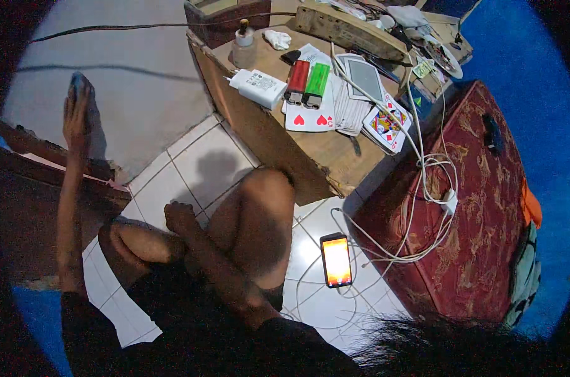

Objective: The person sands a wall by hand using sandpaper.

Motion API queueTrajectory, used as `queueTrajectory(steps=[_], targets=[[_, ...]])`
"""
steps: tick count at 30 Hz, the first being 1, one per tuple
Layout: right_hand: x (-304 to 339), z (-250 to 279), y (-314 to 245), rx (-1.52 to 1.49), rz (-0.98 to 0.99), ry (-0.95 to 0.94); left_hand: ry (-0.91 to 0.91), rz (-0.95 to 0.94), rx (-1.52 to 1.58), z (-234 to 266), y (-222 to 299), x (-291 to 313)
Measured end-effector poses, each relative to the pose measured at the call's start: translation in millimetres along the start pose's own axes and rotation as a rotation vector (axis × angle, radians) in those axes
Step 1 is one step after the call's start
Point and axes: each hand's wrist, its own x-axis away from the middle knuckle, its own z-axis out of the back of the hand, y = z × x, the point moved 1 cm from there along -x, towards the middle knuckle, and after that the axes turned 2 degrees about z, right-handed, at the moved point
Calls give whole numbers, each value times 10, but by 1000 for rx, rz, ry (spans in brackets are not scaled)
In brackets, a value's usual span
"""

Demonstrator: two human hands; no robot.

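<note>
My left hand (76, 116) reaches up against the pale wall (134, 113), its fingers stretched upward. Under the fingertips is a small blue-grey thing (77, 80), pressed to the wall; its kind is unclear. Closed into a fist, my right hand (180, 217) rests by my bent knees, above the white tiled floor (153, 188). Whatever the fist may hold is hidden.
A wooden table (323, 147) carries playing cards (385, 125), red (297, 78) and green (317, 81) lighters, a white charger (258, 88) and a power strip (351, 34). A lit phone (336, 261) lies on the floor among white cables, beside a maroon patterned cushion (448, 251).
</note>
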Motion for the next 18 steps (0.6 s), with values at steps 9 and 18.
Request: queueTrajectory(steps=[9,18], targets=[[-213,141,571,-200,9,127,-32,245,525,-377,760,-180],[-163,1758,-638,-552,617,673,-623,431,899,519,1052,809]])
